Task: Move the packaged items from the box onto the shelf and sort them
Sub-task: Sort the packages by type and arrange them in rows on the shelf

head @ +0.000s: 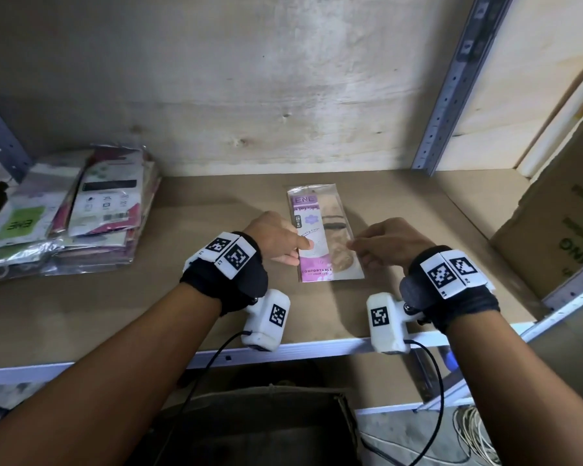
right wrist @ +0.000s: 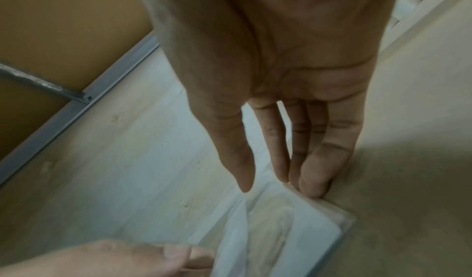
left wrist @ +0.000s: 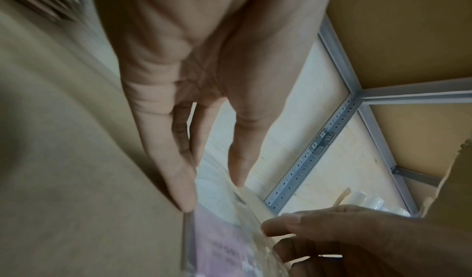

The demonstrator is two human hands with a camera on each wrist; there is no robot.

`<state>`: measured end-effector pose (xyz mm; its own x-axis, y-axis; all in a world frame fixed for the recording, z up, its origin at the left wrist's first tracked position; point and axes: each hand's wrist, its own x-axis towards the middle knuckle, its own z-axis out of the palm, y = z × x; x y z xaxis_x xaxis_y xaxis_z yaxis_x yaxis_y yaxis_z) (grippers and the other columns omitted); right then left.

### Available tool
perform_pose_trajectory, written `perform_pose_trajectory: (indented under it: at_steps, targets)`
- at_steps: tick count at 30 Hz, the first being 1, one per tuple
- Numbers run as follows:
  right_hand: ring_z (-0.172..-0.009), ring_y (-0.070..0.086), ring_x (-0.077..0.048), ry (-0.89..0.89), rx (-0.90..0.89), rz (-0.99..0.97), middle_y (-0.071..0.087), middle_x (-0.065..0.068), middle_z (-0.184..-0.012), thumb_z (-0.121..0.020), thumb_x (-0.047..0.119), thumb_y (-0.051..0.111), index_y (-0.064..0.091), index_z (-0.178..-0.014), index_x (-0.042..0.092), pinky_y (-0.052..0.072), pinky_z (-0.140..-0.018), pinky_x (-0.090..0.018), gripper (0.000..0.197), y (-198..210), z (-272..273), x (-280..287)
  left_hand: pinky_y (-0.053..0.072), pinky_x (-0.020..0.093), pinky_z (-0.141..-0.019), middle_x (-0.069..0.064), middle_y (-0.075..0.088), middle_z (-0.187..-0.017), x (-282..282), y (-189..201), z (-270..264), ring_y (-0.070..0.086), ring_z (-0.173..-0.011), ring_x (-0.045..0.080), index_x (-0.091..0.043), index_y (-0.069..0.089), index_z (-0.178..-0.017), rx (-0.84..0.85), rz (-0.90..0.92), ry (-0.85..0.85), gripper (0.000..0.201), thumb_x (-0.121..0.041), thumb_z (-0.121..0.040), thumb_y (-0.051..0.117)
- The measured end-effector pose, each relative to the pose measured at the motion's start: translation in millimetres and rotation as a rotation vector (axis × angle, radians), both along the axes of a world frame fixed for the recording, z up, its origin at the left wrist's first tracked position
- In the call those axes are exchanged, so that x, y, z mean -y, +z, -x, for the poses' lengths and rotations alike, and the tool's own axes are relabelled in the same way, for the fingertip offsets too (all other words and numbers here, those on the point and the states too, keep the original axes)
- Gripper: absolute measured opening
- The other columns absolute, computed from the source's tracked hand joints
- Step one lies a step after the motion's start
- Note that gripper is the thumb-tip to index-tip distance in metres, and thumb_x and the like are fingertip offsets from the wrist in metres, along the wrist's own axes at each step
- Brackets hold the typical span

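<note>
A clear packet [head: 323,233] with a pink card inside lies flat on the brown shelf board [head: 169,297], near the middle. My left hand [head: 300,252] rests against its left edge, thumb lying on the pink card and fingers straight. In the left wrist view the left hand [left wrist: 212,192] touches the packet [left wrist: 222,241] with straight fingertips. My right hand [head: 359,255] sits at the packet's right edge. The right wrist view shows the right hand [right wrist: 278,188] with straight fingers, their tips at the edge of the packet [right wrist: 281,231] and the thumb apart. Neither hand curls round the packet.
A stack of several packets [head: 64,213] lies at the shelf's left end. A closed cardboard carton [head: 559,230] stands at the right end. An open dark cardboard box [head: 249,428] sits below the shelf's front rail [head: 317,348]. A perforated metal upright [head: 451,89] rises at the back right.
</note>
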<state>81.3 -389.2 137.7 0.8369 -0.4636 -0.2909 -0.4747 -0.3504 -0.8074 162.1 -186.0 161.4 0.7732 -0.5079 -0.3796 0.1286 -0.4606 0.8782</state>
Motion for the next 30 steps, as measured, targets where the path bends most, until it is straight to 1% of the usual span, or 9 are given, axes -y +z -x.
perform_pose_trajectory:
  at_steps: [3, 9, 13, 16, 20, 23, 27, 28, 30]
  targets:
    - [-0.063, 0.064, -0.023, -0.029, 0.015, -0.021, 0.073, -0.014, -0.072, -0.078, 0.018, 0.081, 0.074, -0.082, 0.002, 0.059, -0.076, -0.038, 0.018, 3.3, 0.6, 13.0, 0.057, 0.041, -0.092, 0.027, 0.066, -0.117, 13.4, 3.0, 0.5, 0.068, -0.104, 0.033, 0.009, 0.059, -0.121, -0.045, 0.036, 0.024, 0.038, 0.0, -0.086, 0.072]
    - [-0.066, 0.064, -0.025, -0.067, 0.059, -0.051, 0.072, -0.019, -0.078, -0.083, 0.018, 0.077, 0.073, -0.084, 0.0, 0.059, -0.079, -0.042, 0.018, 7.0, 13.0, 39.5, 0.057, 0.029, -0.072, 0.025, 0.067, -0.119, 50.8, 7.5, 1.6, 0.068, -0.102, 0.03, 0.006, 0.063, -0.113, -0.096, 0.064, 0.02, 0.025, 0.004, -0.089, 0.067]
    - [-0.066, 0.061, -0.023, -0.085, 0.088, -0.019, 0.068, -0.008, -0.07, -0.086, 0.02, 0.073, 0.072, -0.087, 0.005, 0.054, -0.073, -0.038, 0.016, 6.8, 20.8, 51.5, 0.057, 0.035, -0.084, 0.023, 0.067, -0.12, 77.4, 3.7, -1.1, 0.065, -0.094, 0.024, 0.002, 0.063, -0.103, -0.101, 0.054, 0.009, 0.014, 0.004, -0.089, 0.066]
    - [-0.073, 0.064, -0.022, -0.094, 0.08, 0.043, 0.069, -0.005, -0.075, -0.087, 0.024, 0.071, 0.07, -0.082, 0.016, 0.054, -0.08, -0.039, 0.01, 9.0, 24.7, 59.2, 0.055, 0.037, -0.089, 0.022, 0.066, -0.122, 96.4, 2.7, -1.1, 0.065, -0.099, 0.025, -0.005, 0.061, -0.087, -0.131, 0.07, 0.008, 0.011, 0.005, -0.091, 0.064]
    - [-0.087, 0.064, -0.021, -0.126, 0.083, 0.134, 0.067, 0.003, -0.081, -0.087, 0.026, 0.071, 0.069, -0.086, 0.023, 0.052, -0.086, -0.034, 0.004, 13.1, 26.7, 64.9, 0.057, 0.027, -0.077, 0.023, 0.065, -0.125, 118.3, 0.5, 1.3, 0.066, -0.112, 0.029, 0.0, 0.062, -0.113, -0.146, 0.091, -0.025, 0.022, 0.006, -0.092, 0.061]
    - [-0.087, 0.06, -0.017, -0.154, 0.066, 0.203, 0.063, 0.007, -0.084, -0.087, 0.029, 0.071, 0.069, -0.088, 0.024, 0.043, -0.079, -0.027, 0.006, 14.9, 29.6, 65.9, 0.057, 0.017, -0.05, 0.022, 0.065, -0.124, 130.1, -0.9, 2.5, 0.069, -0.088, 0.024, -0.001, 0.059, -0.11, -0.155, 0.121, -0.022, 0.019, 0.007, -0.093, 0.058]
    - [-0.094, 0.06, -0.019, -0.171, 0.057, 0.227, 0.067, -0.001, -0.102, -0.088, 0.028, 0.07, 0.071, -0.1, 0.02, 0.044, -0.08, -0.028, 0.014, 17.6, 32.5, 69.1, 0.054, 0.017, -0.048, 0.021, 0.066, -0.112, 142.1, -3.9, 2.7, 0.069, -0.053, 0.007, -0.002, 0.059, -0.104, -0.156, 0.147, -0.013, 0.014, 0.007, -0.094, 0.057]
    - [-0.095, 0.06, -0.019, -0.176, 0.061, 0.227, 0.068, -0.003, -0.105, -0.089, 0.027, 0.069, 0.071, -0.101, 0.019, 0.044, -0.081, -0.028, 0.015, 17.9, 33.4, 70.1, 0.054, 0.017, -0.049, 0.021, 0.066, -0.115, 144.0, -4.6, 3.0, 0.071, -0.056, 0.008, -0.001, 0.06, -0.107, -0.153, 0.151, -0.009, 0.016, 0.007, -0.093, 0.058]
    - [-0.098, 0.06, -0.02, -0.18, 0.063, 0.229, 0.069, -0.004, -0.109, -0.09, 0.027, 0.068, 0.071, -0.104, 0.018, 0.043, -0.083, -0.027, 0.018, 18.8, 34.7, 71.9, 0.054, 0.017, -0.048, 0.023, 0.066, -0.122, 148.0, -6.1, 3.2, 0.074, -0.091, 0.022, 0.003, 0.061, -0.117, -0.15, 0.158, -0.007, 0.025, 0.008, -0.092, 0.059]
